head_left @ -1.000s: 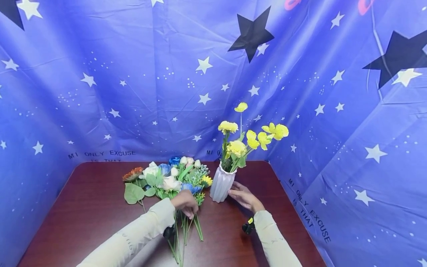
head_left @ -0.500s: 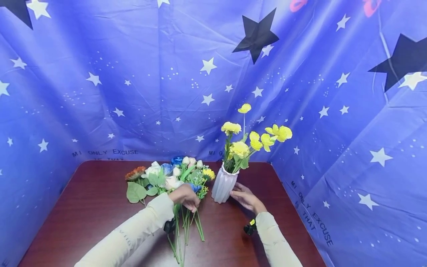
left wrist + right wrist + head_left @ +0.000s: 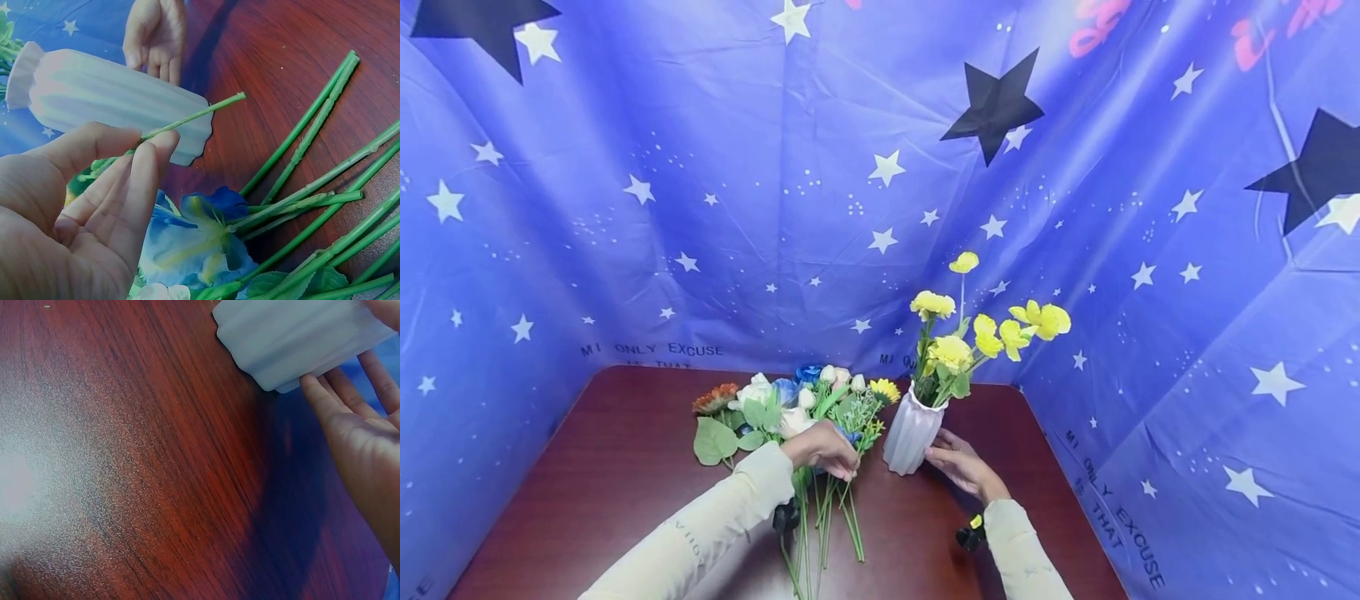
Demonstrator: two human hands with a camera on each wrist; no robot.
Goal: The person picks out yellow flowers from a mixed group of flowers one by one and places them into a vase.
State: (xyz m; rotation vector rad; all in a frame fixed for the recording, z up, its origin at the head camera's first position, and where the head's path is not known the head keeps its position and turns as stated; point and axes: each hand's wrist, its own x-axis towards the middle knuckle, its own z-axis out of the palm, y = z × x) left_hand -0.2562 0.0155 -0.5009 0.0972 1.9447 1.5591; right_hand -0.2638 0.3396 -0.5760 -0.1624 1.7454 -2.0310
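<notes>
My left hand [image 3: 826, 447] pinches a thin green flower stem [image 3: 200, 116] between thumb and fingertips, the cut end sticking out past the fingers. Its head is hidden in the left wrist view; yellow blooms [image 3: 885, 391] lie in line above the hand in the head view. Beneath are loose artificial flowers, among them a blue flower [image 3: 200, 244] and a white rose [image 3: 793, 422]. The white ribbed vase [image 3: 913, 435] stands to the right, holding several yellow flowers [image 3: 951, 353]. My right hand [image 3: 958, 464] touches the vase's right side low down, its fingers extended along it.
Bare green stems [image 3: 823, 533] fan toward the front of the dark red-brown table [image 3: 625, 500]. An orange flower [image 3: 715, 398] and a broad leaf [image 3: 713, 442] lie at the pile's left. A blue star-patterned cloth [image 3: 820, 208] hangs behind and at both sides.
My left hand has moved slightly up and right with the stem, and the yellow blooms above it shift along. The right hand stays at the vase. The head view has tilted a little upward.
</notes>
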